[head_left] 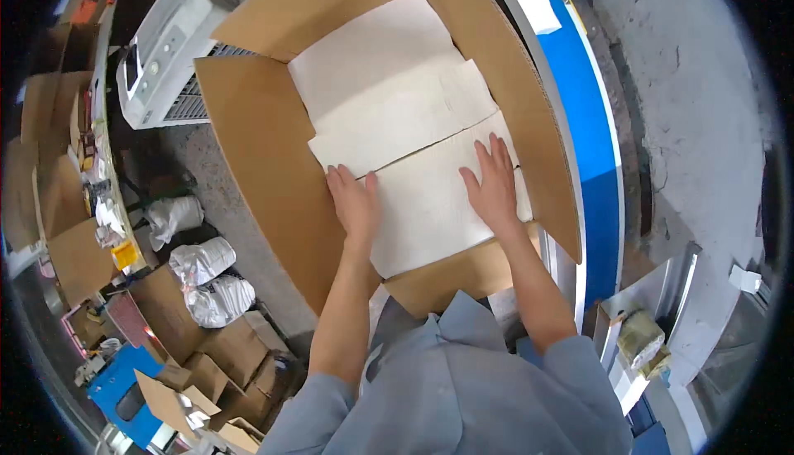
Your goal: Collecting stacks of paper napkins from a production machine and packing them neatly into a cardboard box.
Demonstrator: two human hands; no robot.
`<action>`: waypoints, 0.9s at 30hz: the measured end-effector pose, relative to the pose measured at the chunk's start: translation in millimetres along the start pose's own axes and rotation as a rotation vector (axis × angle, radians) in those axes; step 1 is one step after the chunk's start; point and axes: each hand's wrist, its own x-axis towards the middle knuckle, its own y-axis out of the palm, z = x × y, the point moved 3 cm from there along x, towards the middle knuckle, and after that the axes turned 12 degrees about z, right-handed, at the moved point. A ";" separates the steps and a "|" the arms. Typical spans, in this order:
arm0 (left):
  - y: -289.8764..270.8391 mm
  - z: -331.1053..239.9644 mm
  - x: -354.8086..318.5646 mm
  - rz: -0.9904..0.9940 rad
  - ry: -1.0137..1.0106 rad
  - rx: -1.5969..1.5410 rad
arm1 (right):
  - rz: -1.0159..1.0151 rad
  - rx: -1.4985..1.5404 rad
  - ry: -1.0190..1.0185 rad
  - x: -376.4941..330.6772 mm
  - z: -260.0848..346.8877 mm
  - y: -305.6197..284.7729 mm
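A large open cardboard box [273, 165] stands right in front of me, its flaps raised. White padded sheets [380, 66] lie flat inside it, one overlapping another along a slanting edge. On the nearer white sheet [430, 207], my left hand [356, 203] rests at the left edge by the box wall, fingers stretched out and thumb apart. My right hand [492, 186] lies palm down on the same sheet towards its right side, fingers spread. Neither hand holds anything. What lies under the sheets is hidden.
A grey-white machine with a control panel [169, 50] stands beyond the box at the left. Silvery white bags [217, 299] and opened cartons [236, 352] crowd the floor on the left. A blue-topped surface [591, 124] runs along the box's right side. A metal frame [662, 306] stands at lower right.
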 end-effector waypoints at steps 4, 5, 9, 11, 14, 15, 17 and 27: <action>-5.8 -12.1 -1.4 0.079 0.001 0.027 | -0.004 -0.003 -0.022 -39.6 1.7 -6.6; -13.3 -23.8 12.0 0.076 0.031 0.050 | -0.021 0.016 -0.015 -53.1 -3.4 -9.6; -41.6 -10.7 101.8 0.131 0.097 0.270 | -0.105 0.097 0.018 -107.6 -2.9 -5.7; -60.3 64.3 155.0 0.417 0.238 0.625 | -0.123 0.023 -0.052 -133.6 26.7 10.8; -62.9 67.8 180.4 0.399 0.568 0.690 | -0.040 0.004 -0.138 -202.0 27.7 -6.5; -43.2 15.0 151.8 0.095 0.688 0.506 | -0.090 0.046 0.025 -237.5 22.9 -20.0; -53.7 -14.0 142.9 0.363 0.432 0.139 | -0.051 0.117 0.231 -294.4 23.2 -26.8; -0.1 -136.8 -219.4 1.209 0.828 -0.190 | -0.305 0.362 0.648 -499.9 13.4 -28.8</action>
